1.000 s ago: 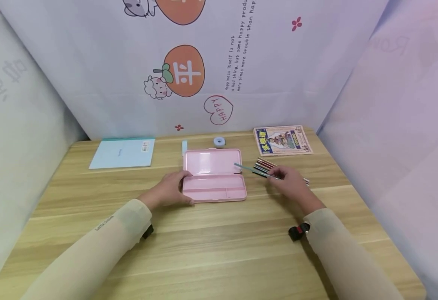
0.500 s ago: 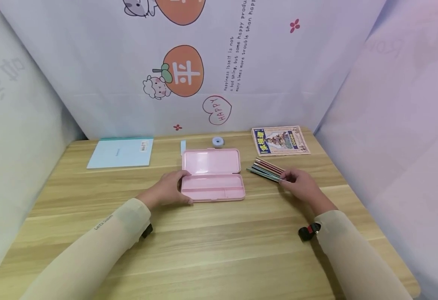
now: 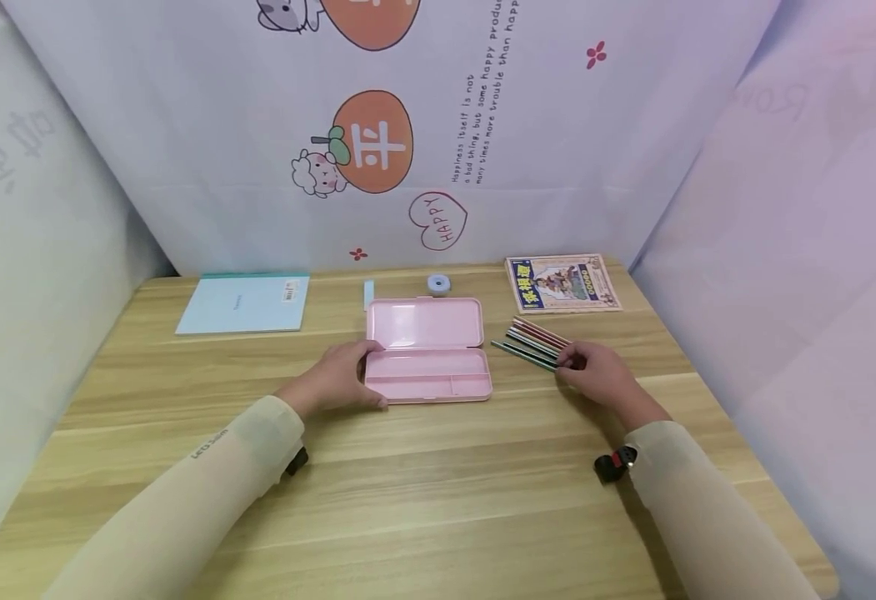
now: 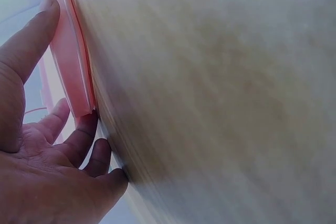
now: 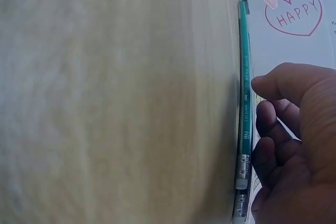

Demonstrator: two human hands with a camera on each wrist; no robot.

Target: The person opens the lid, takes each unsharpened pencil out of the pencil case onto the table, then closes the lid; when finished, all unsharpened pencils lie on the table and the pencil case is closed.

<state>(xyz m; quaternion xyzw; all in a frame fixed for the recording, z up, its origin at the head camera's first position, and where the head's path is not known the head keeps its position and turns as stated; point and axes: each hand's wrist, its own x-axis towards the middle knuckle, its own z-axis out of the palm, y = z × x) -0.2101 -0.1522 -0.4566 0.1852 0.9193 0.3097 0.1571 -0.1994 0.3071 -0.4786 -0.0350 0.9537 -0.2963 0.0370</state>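
Observation:
A pink pencil case (image 3: 426,363) lies opened flat on the wooden table, its compartments bare. My left hand (image 3: 336,379) holds its left end, the thumb along the front side and the other fingers at the back and end. In the left wrist view the thumb presses the case's side wall (image 4: 71,61). To the right lies a loose row of several pencils (image 3: 535,337). A green pencil (image 5: 244,93) with a white eraser is nearest me. My right hand (image 3: 598,379) is over their near right ends, fingers loosely bent just above the green pencil; contact is hard to tell.
Behind the case are a small light-blue strip (image 3: 368,295) and a round bluish item (image 3: 438,285), perhaps a tape roll. A light-blue notebook (image 3: 242,304) lies back left, an illustrated booklet (image 3: 563,283) back right. A printed cloth (image 3: 257,208) hangs behind the table.
My right hand has moved right from the case, bringing the green pencil back beside the other pencils, where it now lies. My left hand has stayed on the case.

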